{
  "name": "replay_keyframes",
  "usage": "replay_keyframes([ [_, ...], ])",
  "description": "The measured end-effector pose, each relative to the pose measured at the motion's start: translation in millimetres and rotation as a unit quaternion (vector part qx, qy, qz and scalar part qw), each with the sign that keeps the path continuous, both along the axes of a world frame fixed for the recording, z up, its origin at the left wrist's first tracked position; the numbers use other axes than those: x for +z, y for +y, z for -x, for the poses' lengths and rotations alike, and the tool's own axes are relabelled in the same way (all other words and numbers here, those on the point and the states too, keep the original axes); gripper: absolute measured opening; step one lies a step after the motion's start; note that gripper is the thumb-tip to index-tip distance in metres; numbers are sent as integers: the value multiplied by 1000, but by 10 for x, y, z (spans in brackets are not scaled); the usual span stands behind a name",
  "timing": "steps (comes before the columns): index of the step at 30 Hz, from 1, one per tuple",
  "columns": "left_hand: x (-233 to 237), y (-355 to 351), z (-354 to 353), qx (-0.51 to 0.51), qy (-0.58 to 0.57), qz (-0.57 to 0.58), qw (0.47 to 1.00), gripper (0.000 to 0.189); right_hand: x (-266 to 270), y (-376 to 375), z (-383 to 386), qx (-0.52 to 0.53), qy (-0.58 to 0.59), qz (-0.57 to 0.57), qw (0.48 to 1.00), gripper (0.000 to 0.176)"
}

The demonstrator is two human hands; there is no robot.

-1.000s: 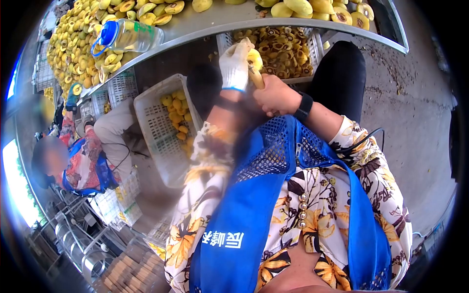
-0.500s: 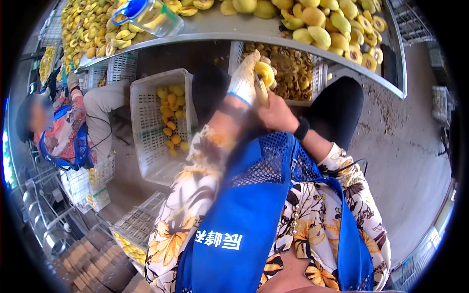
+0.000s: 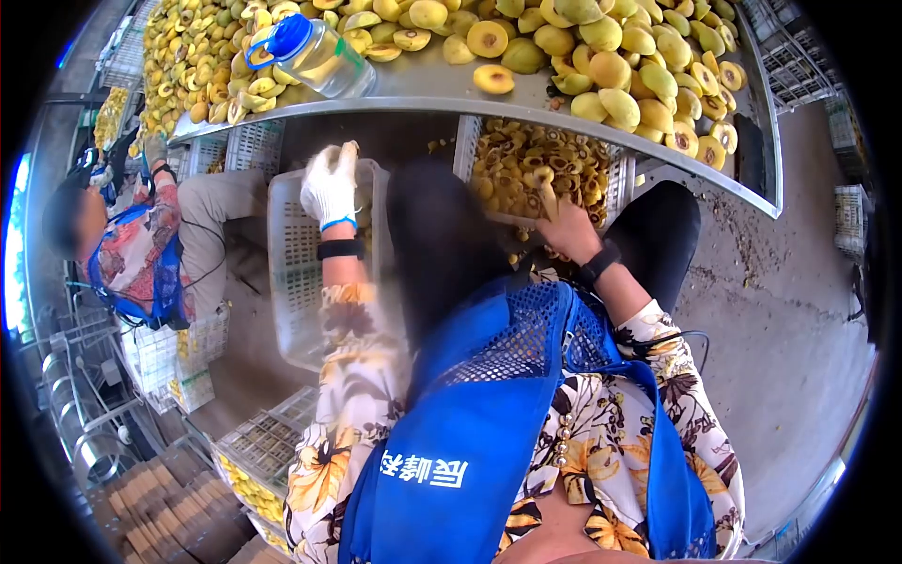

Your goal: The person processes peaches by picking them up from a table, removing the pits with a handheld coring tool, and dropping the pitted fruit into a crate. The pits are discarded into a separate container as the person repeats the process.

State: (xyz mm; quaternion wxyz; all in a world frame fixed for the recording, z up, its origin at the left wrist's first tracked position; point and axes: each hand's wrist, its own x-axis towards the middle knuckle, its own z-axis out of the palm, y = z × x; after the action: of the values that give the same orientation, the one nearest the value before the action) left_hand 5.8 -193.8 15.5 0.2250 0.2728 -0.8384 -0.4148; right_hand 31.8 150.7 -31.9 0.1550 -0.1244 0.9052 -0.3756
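Note:
My left hand [image 3: 331,185], in a white knitted glove with stained fingertips, is over the near-white plastic crate [image 3: 293,273] at my left. Its fingers are stretched out, and no fruit shows in them; the hand and forearm hide most of what lies inside the crate. My bare right hand [image 3: 569,231] is closed around a wooden-handled tool [image 3: 546,195] pointing up and away from me. Its working end is too small to make out. Just beyond the tool stands a crate of dark-centred fruit scraps [image 3: 536,155], under the table edge.
Yellow peach halves [image 3: 611,70] are heaped on the metal table [image 3: 432,106], where a blue-lidded clear bottle [image 3: 329,61] leans. A co-worker [image 3: 141,235] sits at the left. A lidded crate [image 3: 268,432] stands behind my left elbow, near stacked brown blocks [image 3: 164,498].
My left hand has moved left from the tool to over the crate, and the yellow fruit it held no longer shows in it. My right hand has moved slightly right with the tool.

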Motion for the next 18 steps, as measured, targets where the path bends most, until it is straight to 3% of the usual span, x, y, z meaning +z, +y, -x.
replay_keyframes([
  [1, 77, 19, 41, -12, -5, 142, 990, 37, 499, -66, -8, -61, -184, 105, 975, 19],
  [2, 153, 38, 82, -6, -1, 276, 961, 39, 501, -104, -14, -74, -223, 149, 960, 20],
  [4, 385, 442, 306, -74, 65, 329, 939, 38, 458, -130, -78, -99, -303, 230, 920, 22],
  [6, 537, 923, 607, -169, 10, 259, 951, 41, 450, -141, -75, -64, -248, 207, 944, 21],
  [8, 453, 1306, 960, -225, -23, 376, 899, 43, 380, -126, -62, -43, -187, 177, 965, 20],
  [10, 432, 1632, 1217, -306, -224, 360, 852, 50, 192, -83, -58, -47, -116, 132, 983, 20],
  [11, 328, 1646, 1354, -322, -229, 349, 850, 48, 90, -33, -64, -55, -78, 105, 990, 20],
  [13, 146, 1654, 1543, -353, -236, 329, 843, 45, 258, 9, -72, -74, -87, 124, 986, 20],
  [16, 221, 1590, 1443, -336, -164, 243, 895, 43, 382, 16, -69, -125, -42, 128, 983, 24],
  [17, 327, 1585, 1319, -330, -127, 195, 915, 40, 499, -3, -37, -153, -2, 144, 978, 26],
  [18, 290, 1547, 1234, -304, 5, 245, 921, 43, 627, -35, -43, -180, 33, 160, 970, 28],
])
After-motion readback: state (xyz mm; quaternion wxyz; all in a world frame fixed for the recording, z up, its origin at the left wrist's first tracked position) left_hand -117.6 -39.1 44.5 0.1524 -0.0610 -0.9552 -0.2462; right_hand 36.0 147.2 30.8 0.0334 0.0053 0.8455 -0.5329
